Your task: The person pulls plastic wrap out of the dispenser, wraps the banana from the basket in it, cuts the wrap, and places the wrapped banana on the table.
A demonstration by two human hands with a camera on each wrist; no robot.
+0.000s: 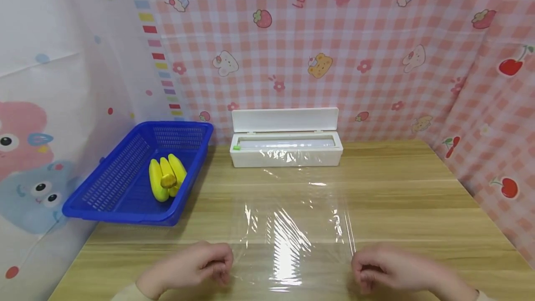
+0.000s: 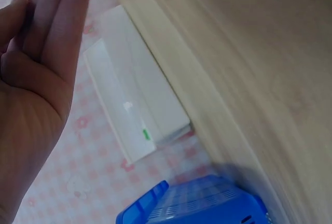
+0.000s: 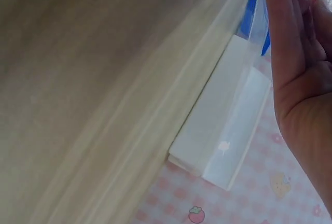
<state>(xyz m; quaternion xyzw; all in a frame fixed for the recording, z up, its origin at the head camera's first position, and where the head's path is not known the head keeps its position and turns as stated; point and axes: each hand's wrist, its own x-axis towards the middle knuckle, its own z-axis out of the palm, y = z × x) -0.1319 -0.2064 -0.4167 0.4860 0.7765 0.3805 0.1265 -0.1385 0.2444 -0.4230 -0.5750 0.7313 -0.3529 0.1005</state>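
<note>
A sheet of clear cling film (image 1: pixel 288 231) stretches over the table from the white dispenser box (image 1: pixel 286 158) toward the near edge, with bright glare along its middle. At the film's near left corner my left hand (image 1: pixel 196 264) pinches it between thumb and curled fingers. My right hand (image 1: pixel 393 268) pinches the opposite corner the same way, and a bit of crumpled film shows at its fingertips in the right wrist view. The box's lid (image 1: pixel 285 120) stands raised at the back, and the film roll (image 1: pixel 288 143) shows inside. A green slider (image 1: pixel 237 147) sits at the box's left end.
To the left stands a blue plastic basket (image 1: pixel 113 175) with a bunch of yellow bananas (image 1: pixel 156 180) in it. A pink checked cloth (image 1: pixel 368 27) hangs behind the wooden table (image 1: pixel 409 199) and down its right side; a white printed sheet (image 1: pixel 62 82) hangs at the left.
</note>
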